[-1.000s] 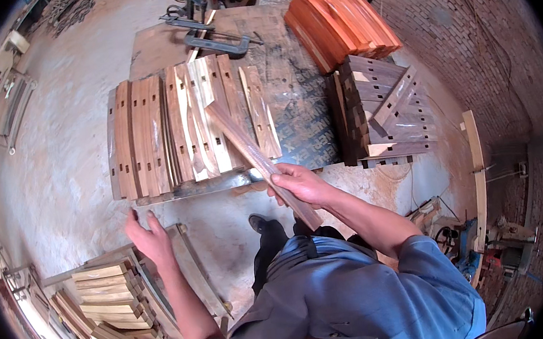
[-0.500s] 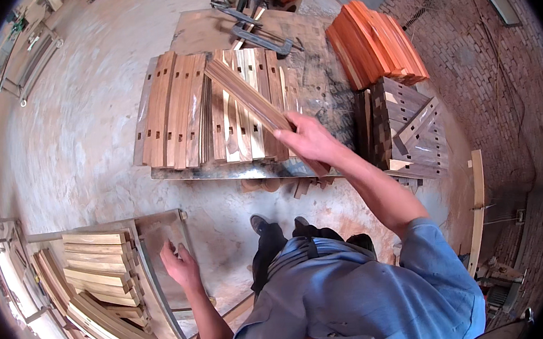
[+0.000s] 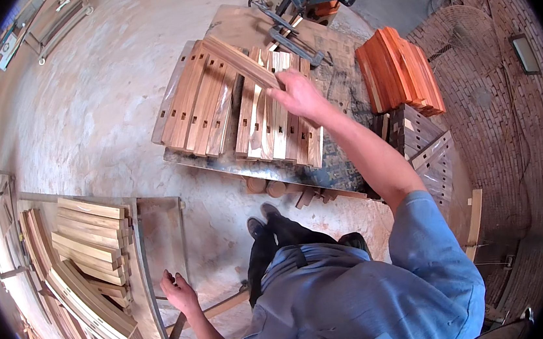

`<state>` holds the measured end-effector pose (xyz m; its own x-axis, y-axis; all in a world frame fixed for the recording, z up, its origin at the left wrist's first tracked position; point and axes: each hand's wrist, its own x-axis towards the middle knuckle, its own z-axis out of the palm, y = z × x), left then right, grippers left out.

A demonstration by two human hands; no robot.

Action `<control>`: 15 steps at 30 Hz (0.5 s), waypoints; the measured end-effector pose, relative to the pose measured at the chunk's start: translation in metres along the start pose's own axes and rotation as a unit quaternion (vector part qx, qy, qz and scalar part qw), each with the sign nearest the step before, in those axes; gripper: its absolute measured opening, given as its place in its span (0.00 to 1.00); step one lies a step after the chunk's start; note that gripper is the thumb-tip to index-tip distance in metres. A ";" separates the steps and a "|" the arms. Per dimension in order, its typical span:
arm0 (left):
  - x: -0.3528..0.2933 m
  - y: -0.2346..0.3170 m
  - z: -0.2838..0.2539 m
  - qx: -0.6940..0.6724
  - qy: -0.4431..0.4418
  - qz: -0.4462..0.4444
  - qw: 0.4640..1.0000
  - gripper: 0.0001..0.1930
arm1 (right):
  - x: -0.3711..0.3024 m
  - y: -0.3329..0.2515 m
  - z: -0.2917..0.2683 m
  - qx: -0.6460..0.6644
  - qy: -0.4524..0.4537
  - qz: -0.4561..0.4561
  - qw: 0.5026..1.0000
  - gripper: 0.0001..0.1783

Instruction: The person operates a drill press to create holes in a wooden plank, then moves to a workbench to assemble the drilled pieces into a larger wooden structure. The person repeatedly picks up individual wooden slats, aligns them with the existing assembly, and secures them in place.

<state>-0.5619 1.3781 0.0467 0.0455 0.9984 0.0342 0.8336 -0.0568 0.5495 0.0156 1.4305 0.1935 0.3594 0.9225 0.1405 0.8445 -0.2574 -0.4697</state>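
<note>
My right hand [image 3: 303, 96] grips a wooden slat [image 3: 234, 57] near its lower end, fingers wrapped round its edge. The slat slants over a row of mortised wooden pieces [image 3: 190, 108] lying side by side on the low worktable [image 3: 245, 170]. A dark gap splits that row near its middle. Whether the slat rests on the pieces or hangs just above them, I cannot tell. Off to the left, my left hand [image 3: 181, 294] hangs with loosely bent fingers apart and nothing in it. It is nearest the side bench [image 3: 157, 305], which bears stacked pale curved wood pieces [image 3: 86, 243].
Metal clamps [image 3: 295, 36] lie at the table's far side. An orange-red stack of boards [image 3: 396, 72] stands to the right, with dark mortised pieces [image 3: 423, 148] nearer me. Beyond them a large fan [image 3: 468, 36] stands before the brick wall [image 3: 504, 140].
The view has swung, so the table sits turned and further right. My right hand still holds the slat over the row. The gap between the pieces shows more plainly. My left hand is lower in view.
</note>
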 end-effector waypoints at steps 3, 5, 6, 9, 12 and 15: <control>-0.010 0.015 -0.005 -0.014 -0.004 -0.021 1.000 0.18 | 0.021 0.003 -0.004 0.011 0.004 0.005 1.000 0.23; -0.013 0.028 -0.005 -0.016 0.000 -0.023 1.000 0.17 | 0.031 0.005 -0.007 0.017 0.006 0.029 0.999 0.23; -0.014 0.033 -0.004 -0.017 0.004 -0.021 1.000 0.17 | 0.035 0.003 -0.007 0.027 0.008 0.017 0.999 0.23; -0.011 0.054 0.004 -0.040 -0.005 0.000 0.999 0.18 | 0.048 -0.009 -0.007 0.042 0.003 -0.008 0.999 0.22; -0.007 0.078 0.006 -0.033 -0.040 0.035 0.998 0.18 | 0.058 -0.018 -0.010 0.015 -0.021 -0.030 0.999 0.22; -0.001 0.099 0.005 -0.035 -0.053 0.061 0.996 0.17 | 0.066 -0.003 -0.003 0.002 -0.019 -0.048 0.999 0.22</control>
<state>-0.4764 1.3710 0.0973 0.2051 0.9786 0.0189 0.7776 -0.1747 0.6040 0.0381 1.4914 0.2065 0.2623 0.9531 0.1513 0.8725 -0.1672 -0.4592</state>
